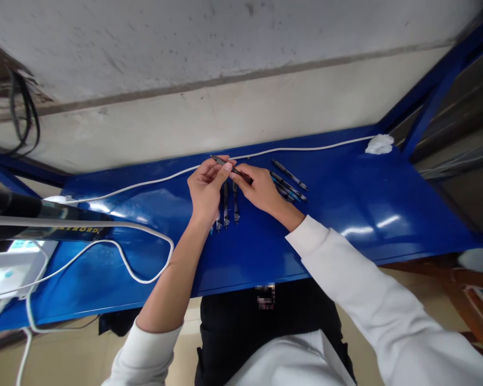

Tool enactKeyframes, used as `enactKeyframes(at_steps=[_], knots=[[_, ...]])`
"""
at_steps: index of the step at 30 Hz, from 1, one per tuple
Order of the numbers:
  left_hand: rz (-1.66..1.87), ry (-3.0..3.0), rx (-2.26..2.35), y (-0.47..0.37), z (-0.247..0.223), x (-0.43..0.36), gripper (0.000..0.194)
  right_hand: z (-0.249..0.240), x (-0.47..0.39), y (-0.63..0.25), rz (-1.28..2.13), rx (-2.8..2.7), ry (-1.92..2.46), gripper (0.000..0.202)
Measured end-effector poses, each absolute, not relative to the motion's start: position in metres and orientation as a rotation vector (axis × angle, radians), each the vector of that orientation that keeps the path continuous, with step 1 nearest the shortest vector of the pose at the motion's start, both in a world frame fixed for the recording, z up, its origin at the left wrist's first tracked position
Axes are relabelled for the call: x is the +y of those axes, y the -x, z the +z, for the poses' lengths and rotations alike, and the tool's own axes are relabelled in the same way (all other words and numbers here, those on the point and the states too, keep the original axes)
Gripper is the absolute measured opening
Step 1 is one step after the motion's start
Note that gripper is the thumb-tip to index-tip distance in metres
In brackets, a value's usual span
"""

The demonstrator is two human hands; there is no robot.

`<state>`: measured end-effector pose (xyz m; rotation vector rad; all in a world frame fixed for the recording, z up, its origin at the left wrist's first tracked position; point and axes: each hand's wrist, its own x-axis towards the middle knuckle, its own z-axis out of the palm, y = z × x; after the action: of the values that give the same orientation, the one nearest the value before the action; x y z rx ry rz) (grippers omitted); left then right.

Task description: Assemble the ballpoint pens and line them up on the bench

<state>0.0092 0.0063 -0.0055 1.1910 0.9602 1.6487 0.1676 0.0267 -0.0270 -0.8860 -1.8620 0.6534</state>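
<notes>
Between the fingers of both hands is a dark pen [218, 160], held slantwise above the blue table. My left hand [207, 185] pinches its upper left part between thumb and fingers. My right hand [258, 187] is closed around its lower right part. Fingers cover the middle of the pen, so I cannot tell whether it is in one piece. Below the hands several black-and-clear pens [226, 206] lie side by side, partly hidden by my left hand. Just beyond my right hand lies another group of similar pens [290, 175], some with blue parts.
A white cable [282, 150] runs along the back of the blue table [346, 203] to a crumpled white wad [380, 144]. At the left are a dark cylindrical object [44, 214], a white power strip [20, 273] and a looped cable [123, 257]. A wall stands behind.
</notes>
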Motion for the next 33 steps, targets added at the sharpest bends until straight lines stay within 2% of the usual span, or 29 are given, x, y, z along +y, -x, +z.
enactKeyframes(at_steps=[6,16,21,33], knots=[[1.682,-1.196,0.977,-0.0118,-0.0031,0.0051,0.029,-0.0289,0.0253,-0.1670,0.649,-1.787,0.904,0.029],[1.674,-1.206,0.986,-0.0078,-0.0029,0.0067,0.031,-0.0250,0.0270,-0.1715,0.714,-1.811,0.870,0.033],[1.670,-1.187,0.992,-0.0069,-0.0042,0.0072,0.035,-0.0287,0.0272,-0.1689,0.680,-1.807,0.851,0.025],[1.703,-1.085,0.987,-0.0063,-0.0025,0.0067,0.042,-0.0253,0.0268,-0.1674,0.703,-1.801,0.833,0.032]])
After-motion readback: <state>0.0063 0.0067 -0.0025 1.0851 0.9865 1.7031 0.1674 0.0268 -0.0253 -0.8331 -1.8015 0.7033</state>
